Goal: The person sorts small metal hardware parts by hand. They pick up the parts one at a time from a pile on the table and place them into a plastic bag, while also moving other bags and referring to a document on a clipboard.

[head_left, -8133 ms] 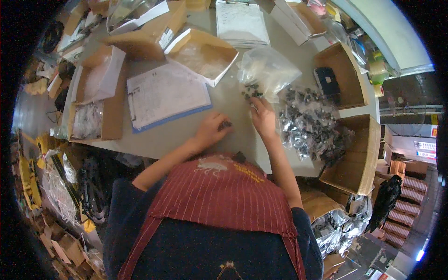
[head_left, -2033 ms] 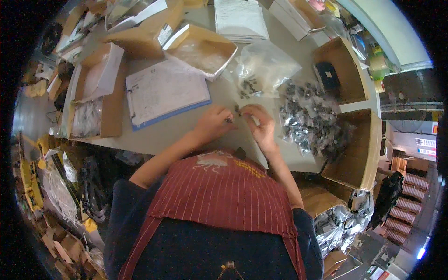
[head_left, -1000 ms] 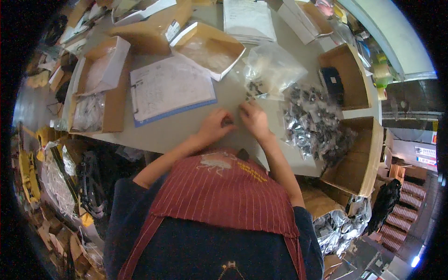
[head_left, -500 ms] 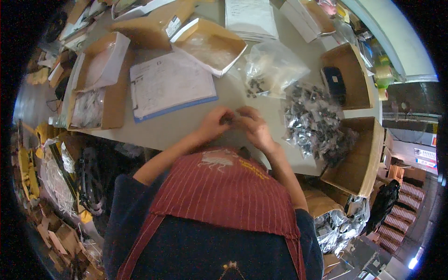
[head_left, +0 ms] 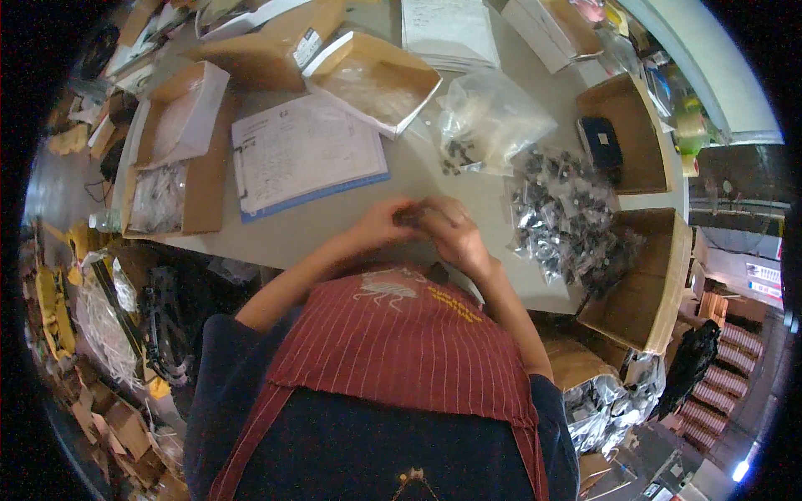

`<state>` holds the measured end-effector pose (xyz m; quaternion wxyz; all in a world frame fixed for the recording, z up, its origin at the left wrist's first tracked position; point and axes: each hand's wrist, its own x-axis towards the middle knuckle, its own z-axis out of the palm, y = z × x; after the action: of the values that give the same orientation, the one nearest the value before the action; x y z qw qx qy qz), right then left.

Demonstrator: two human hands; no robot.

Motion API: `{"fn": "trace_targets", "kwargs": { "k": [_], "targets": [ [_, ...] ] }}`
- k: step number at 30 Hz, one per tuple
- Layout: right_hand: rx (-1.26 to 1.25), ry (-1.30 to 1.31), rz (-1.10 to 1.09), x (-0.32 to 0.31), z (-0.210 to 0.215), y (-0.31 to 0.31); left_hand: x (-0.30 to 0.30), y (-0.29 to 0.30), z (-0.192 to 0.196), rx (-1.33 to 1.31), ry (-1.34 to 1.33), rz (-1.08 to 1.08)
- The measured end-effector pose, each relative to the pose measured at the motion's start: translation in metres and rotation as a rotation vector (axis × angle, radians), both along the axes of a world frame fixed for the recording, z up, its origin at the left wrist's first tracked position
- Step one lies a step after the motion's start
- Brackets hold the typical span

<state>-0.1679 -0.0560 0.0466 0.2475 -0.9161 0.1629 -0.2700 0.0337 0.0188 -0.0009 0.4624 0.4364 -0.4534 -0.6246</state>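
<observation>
Just above the near edge of the table, my left hand (head_left: 386, 222) and my right hand (head_left: 456, 235) meet with fingertips together. Both are closed around something small and dark, mostly hidden by the fingers and too small to name. To the right of them lies a heap of small clear bags (head_left: 558, 219) with black parts inside. Beyond my hands, a larger clear plastic bag (head_left: 494, 117) lies on the table, with several loose small black parts (head_left: 456, 159) at its mouth.
A blue clipboard with papers (head_left: 309, 154) lies left of centre. Behind it stands an open white-edged box (head_left: 374, 79). A cardboard box (head_left: 205, 196) sits at the left edge. Two open cartons, one near (head_left: 647, 288) and one far (head_left: 639, 125), border the right side. A paper stack (head_left: 449, 35) lies at the back.
My right hand has shifted slightly left, and its fingers now overlap those of my left hand. The bags, boxes and papers stay in place.
</observation>
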Motion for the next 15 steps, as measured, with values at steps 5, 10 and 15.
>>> {"fn": "trace_targets", "kwargs": {
  "k": [5,10,15],
  "targets": [
    [-0.040,-0.010,-0.024,0.001,-0.002,0.002,0.006,-0.001,0.013,0.075,-0.088,-0.048],
    [-0.015,-0.055,-0.019,0.012,0.009,0.003,0.009,-0.002,-0.001,-0.390,-0.484,-0.023],
    [0.140,-0.032,-0.260,0.029,0.002,-0.032,-0.004,-0.001,-0.020,-0.519,-0.842,0.122]
  ]
}}
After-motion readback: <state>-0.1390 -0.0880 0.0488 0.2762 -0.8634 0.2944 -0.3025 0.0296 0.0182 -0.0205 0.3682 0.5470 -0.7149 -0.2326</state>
